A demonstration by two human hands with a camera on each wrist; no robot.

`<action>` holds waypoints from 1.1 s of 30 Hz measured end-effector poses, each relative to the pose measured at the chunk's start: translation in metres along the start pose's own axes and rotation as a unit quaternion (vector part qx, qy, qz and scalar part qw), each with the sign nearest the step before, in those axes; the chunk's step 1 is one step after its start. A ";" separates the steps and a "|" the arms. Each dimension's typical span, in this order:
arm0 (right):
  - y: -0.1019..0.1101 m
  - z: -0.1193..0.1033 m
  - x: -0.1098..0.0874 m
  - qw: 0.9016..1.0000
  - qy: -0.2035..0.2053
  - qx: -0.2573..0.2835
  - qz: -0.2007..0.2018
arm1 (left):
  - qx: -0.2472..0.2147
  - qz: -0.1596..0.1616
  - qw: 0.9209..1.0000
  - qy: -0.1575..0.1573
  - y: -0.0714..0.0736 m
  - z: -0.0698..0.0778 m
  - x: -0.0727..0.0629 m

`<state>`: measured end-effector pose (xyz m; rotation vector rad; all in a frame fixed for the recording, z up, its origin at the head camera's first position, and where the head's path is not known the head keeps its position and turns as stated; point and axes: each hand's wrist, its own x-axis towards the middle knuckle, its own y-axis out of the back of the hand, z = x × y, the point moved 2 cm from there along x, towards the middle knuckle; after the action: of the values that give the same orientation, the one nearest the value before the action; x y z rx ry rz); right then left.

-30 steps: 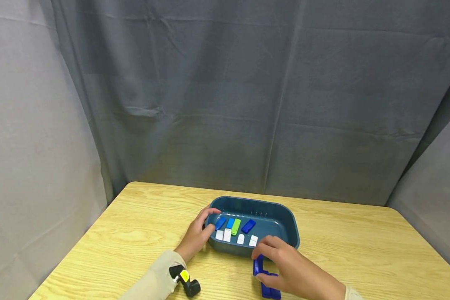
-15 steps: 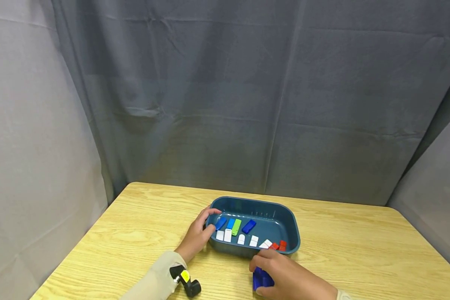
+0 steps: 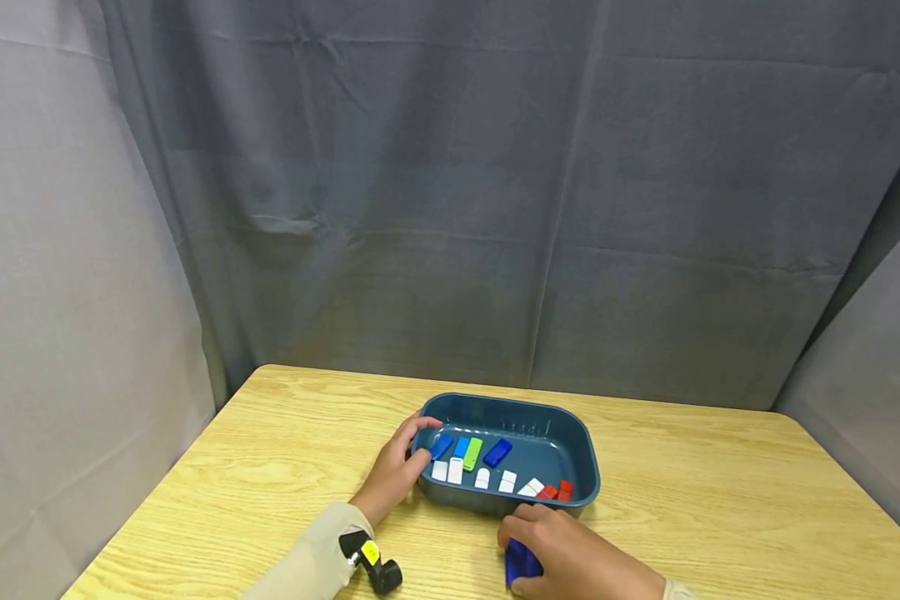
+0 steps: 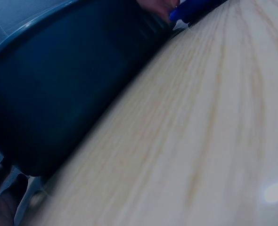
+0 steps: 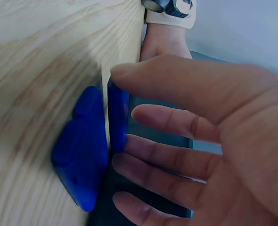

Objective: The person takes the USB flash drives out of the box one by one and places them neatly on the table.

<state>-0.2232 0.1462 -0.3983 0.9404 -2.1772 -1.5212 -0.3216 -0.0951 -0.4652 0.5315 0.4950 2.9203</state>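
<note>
At the tub's [image 3: 465, 497] left end, my left hand [image 3: 387, 477] grips the rim, thumb toward the front. My right hand [image 3: 558, 552] is low over the table, in front of the tub. In the right wrist view it pinches a dark blue piece [image 5: 118, 117], shaped like a capped USB stick, between thumb and fingertips. The piece stands on edge. Beside it on the table lie more blue pieces [image 5: 82, 150], side by side; the hand partly hides them in the head view.
Inside the tub are several small pieces: a green one [image 3: 472, 454], blue ones [image 3: 498, 452], white ones [image 3: 455, 471] and red ones [image 3: 565, 491]. A black wrist camera [image 3: 375, 567] sticks out from the left sleeve. A grey curtain [image 3: 420, 208] hangs behind the table [image 3: 330, 433].
My right hand has lowered the blue piece from a raised, tilted pose down beside the other blue pieces. Red pieces in the tub have come into view. The left hand stays put.
</note>
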 end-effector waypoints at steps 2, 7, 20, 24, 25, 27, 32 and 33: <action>-0.001 0.001 0.001 1.000 -0.004 -0.004 -0.003 | 0.001 -0.001 1.000 0.000 0.000 0.000 0.000; -0.003 0.004 0.003 1.000 -0.007 -0.009 -0.006 | 0.005 -0.001 1.000 0.000 0.000 0.000 0.000; -0.005 0.004 0.005 1.000 -0.020 -0.001 -0.018 | 0.000 0.000 1.000 -0.002 0.000 0.000 0.000; -0.005 0.004 0.006 0.999 -0.028 0.005 -0.025 | 0.001 -0.002 1.000 -0.003 0.000 0.004 0.000; -0.005 0.004 0.006 0.999 -0.027 0.005 -0.025 | 0.002 -0.003 1.000 -0.002 0.001 0.006 0.000; -0.005 0.004 0.006 0.999 -0.025 0.005 -0.025 | 0.000 -0.007 1.000 0.001 0.002 0.014 -0.003; -0.005 0.005 0.004 1.000 -0.021 0.006 -0.021 | 0.000 -0.013 1.000 0.001 0.007 0.041 -0.010; -0.005 0.005 0.004 1.000 -0.020 0.006 -0.019 | 0.001 -0.014 1.000 -0.001 0.008 0.044 -0.012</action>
<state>-0.2273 0.1459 -0.4053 0.9692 -2.2093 -1.5585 -0.2956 -0.0914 -0.4276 0.5226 0.5009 2.8940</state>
